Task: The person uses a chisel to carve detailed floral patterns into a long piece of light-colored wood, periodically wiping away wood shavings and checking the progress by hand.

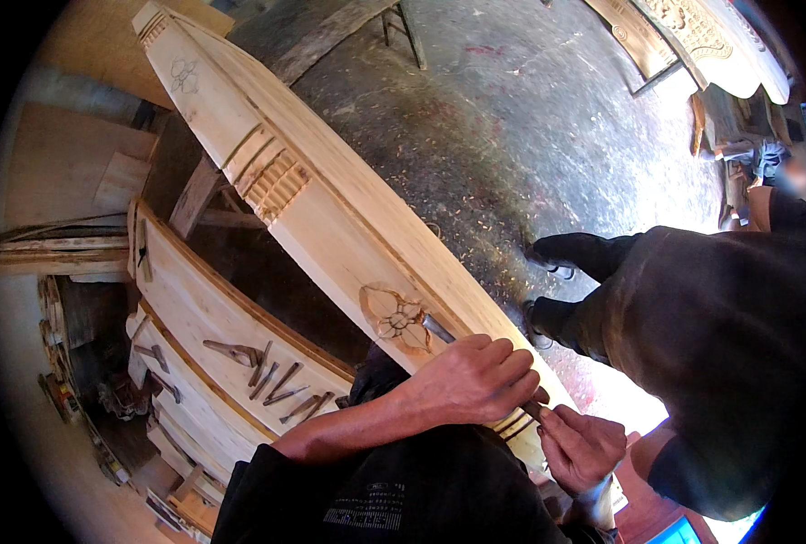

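Note:
A long pale wooden beam [348, 222] runs diagonally across the head view, with a carved ribbed band [274, 177] partway along it. Lower down, a flower pattern [394, 315] is drawn and partly cut into its face. The metal blade of a wood chisel [436, 328] meets the edge of this flower. My left hand [480, 379] is closed around the chisel, its knuckles up and its wrist over the beam. Close behind it, my right hand [582, 444] grips the chisel's wooden handle [533, 408] at the rear end. Part of the tool is hidden under my left fingers.
Several chisels and a wooden-handled tool [233, 352] lie on curved boards [208, 313] to the left. A person in dark clothes [693, 317] stands close on the right. Wood chips dot the concrete floor [475, 163]. Carved panels [693, 32] rest on a stand at the far right.

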A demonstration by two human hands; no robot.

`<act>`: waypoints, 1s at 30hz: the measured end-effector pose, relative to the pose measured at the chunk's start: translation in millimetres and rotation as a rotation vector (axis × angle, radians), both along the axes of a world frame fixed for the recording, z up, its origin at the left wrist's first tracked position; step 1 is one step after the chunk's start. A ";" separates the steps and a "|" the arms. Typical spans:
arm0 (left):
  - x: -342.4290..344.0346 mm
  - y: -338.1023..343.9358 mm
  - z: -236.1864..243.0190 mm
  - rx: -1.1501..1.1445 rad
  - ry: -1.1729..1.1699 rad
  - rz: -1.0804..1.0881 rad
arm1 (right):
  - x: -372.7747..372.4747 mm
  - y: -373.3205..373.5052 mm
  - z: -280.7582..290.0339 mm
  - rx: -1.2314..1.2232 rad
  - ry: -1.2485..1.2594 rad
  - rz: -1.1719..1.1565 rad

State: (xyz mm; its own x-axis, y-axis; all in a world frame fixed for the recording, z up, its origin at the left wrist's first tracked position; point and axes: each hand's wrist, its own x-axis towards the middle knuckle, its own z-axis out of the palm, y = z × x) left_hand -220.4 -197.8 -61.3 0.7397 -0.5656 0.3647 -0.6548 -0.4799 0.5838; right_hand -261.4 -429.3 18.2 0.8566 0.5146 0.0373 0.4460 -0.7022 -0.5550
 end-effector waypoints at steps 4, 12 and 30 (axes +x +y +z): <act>-0.5 -0.4 0.3 0.037 0.030 0.001 | -1.8 0.3 -5.2 0.004 -0.013 -0.012; -0.6 -2.7 0.3 0.056 0.034 0.029 | -4.4 -2.5 -11.9 0.016 -0.026 -0.013; -4.6 -1.2 -4.6 0.166 0.040 0.006 | -16.7 5.3 -29.0 0.114 0.022 -0.099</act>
State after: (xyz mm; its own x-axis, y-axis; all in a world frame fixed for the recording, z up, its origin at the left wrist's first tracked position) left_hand -225.0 -199.0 -65.8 0.7555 -0.6109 0.2368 -0.6294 -0.5762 0.5214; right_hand -278.1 -424.0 -10.9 0.9044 0.4208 0.0710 0.3641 -0.6741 -0.6426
